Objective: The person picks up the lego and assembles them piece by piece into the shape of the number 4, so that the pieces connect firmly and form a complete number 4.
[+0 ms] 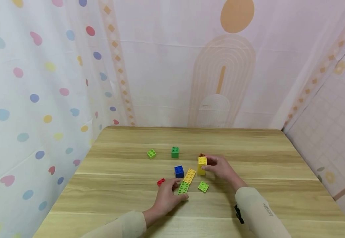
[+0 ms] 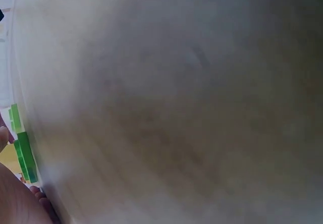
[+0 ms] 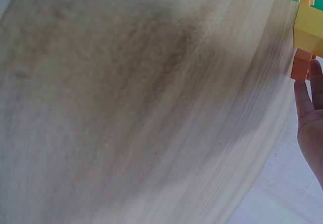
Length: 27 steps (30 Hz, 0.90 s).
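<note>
My left hand (image 1: 167, 196) curls round a flat lime green brick (image 1: 183, 188), thumb at its near end and fingertips at its far left side. That brick lies end to end with a flat yellow-orange brick (image 1: 189, 176). My right hand (image 1: 221, 168) pinches a tall yellow brick (image 1: 202, 166) at its right side, the thumb in front and fingers behind. In the right wrist view, fingertips (image 3: 302, 90) reach right up to a small orange-brown brick (image 3: 302, 64) beside the yellow brick (image 3: 309, 30). The left wrist view shows a green brick (image 2: 25, 157) beside the hand.
A blue brick (image 1: 179, 171) stands left of the yellow-orange one, and a red brick (image 1: 161, 182) lies by my left fingers. Behind are a green brick (image 1: 175, 152) and a small lime brick (image 1: 151, 154). Another lime brick (image 1: 203, 186) lies in front. A curtain (image 1: 160, 82) hangs behind the wooden table (image 1: 116, 185).
</note>
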Available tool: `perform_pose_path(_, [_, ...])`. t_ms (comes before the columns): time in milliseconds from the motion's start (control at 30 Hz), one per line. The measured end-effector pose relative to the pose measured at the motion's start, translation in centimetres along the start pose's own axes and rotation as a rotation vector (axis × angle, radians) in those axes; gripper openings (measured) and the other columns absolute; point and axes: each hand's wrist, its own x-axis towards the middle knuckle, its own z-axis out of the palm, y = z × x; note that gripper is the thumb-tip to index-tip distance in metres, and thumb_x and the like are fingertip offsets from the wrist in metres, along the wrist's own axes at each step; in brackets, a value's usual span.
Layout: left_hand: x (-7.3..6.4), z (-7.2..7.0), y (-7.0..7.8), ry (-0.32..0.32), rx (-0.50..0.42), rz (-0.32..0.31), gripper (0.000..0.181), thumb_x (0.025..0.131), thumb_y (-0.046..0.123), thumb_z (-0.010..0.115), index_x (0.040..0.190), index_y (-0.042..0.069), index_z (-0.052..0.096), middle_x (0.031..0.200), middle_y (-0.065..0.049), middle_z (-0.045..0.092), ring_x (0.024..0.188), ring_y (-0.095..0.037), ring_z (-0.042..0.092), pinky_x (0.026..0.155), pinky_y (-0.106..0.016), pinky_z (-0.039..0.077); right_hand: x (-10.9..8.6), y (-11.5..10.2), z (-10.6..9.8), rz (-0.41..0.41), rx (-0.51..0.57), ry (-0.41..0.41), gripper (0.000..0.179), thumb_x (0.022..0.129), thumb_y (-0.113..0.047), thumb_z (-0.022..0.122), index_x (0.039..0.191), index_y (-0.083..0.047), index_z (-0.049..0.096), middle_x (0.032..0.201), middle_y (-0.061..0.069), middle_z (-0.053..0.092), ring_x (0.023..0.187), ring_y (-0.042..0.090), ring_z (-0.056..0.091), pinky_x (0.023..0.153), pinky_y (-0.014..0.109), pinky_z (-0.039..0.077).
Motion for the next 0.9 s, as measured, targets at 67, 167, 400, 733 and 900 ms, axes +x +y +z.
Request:
perform_pose_path(67, [0.0, 0.1, 0.0, -0.001, 0.010, 0.012, 0.064, 0.074, 0.022, 0.089, 0.130, 0.006, 0.062, 0.103, 0.000, 0.056, 0.093, -0.016, 0.049, 0.080, -0.033, 0.043, -0.1, 0.0, 0.0, 0.002, -0.002, 0.000, 0.043, 0.088, -0.023, 0.077, 0.129, -0.013, 0.067, 0.122, 0.005, 0.067, 0.114, 0.024, 0.060, 0.096, 0.045, 0.047])
perform_pose_path(167, [-0.1, 0.2, -0.1, -0.001, 0.027, 0.038, 0.061, 0.074, 0.016, 0.087, 0.129, 0.004, 0.062, 0.101, -0.001, 0.056, 0.092, -0.017, 0.049, 0.079, -0.032, 0.043, -0.1, -0.1, 0.0, 0.008, -0.003, 0.002, 0.043, 0.088, -0.023, 0.077, 0.129, -0.013, 0.067, 0.122, 0.005, 0.067, 0.115, 0.024, 0.060, 0.096, 0.045, 0.048])
perform_pose_path(400, [-0.4, -0.3, -0.5, -0.014, 0.036, 0.097, 0.058, 0.073, 0.003, 0.080, 0.127, -0.004, 0.060, 0.104, -0.006, 0.061, 0.095, -0.019, 0.056, 0.084, -0.039, 0.048, -0.2, -0.1, 0.1, 0.002, 0.006, 0.002, 0.040, 0.088, -0.021, 0.077, 0.127, -0.014, 0.068, 0.121, 0.004, 0.067, 0.113, 0.023, 0.060, 0.095, 0.043, 0.049])
perform_pose_path(733, [0.0, -1.0, -0.9, -0.071, 0.166, 0.137, 0.039, 0.077, 0.017, 0.085, 0.111, 0.001, 0.072, 0.099, 0.000, 0.064, 0.087, -0.012, 0.051, 0.075, -0.031, 0.041, -0.3, 0.0, 0.1, 0.014, 0.009, 0.016, 0.039, 0.087, -0.019, 0.078, 0.125, -0.013, 0.069, 0.119, 0.006, 0.068, 0.111, 0.026, 0.061, 0.091, 0.042, 0.050])
perform_pose_path(900, [0.1, -1.4, -1.0, -0.094, 0.188, 0.161, 0.035, 0.079, 0.017, 0.082, 0.109, 0.001, 0.073, 0.095, 0.000, 0.063, 0.085, -0.012, 0.051, 0.074, -0.030, 0.042, -0.2, 0.0, 0.2, 0.017, 0.011, 0.018, 0.039, 0.087, -0.018, 0.078, 0.125, -0.013, 0.069, 0.118, 0.005, 0.068, 0.108, 0.024, 0.062, 0.088, 0.039, 0.051])
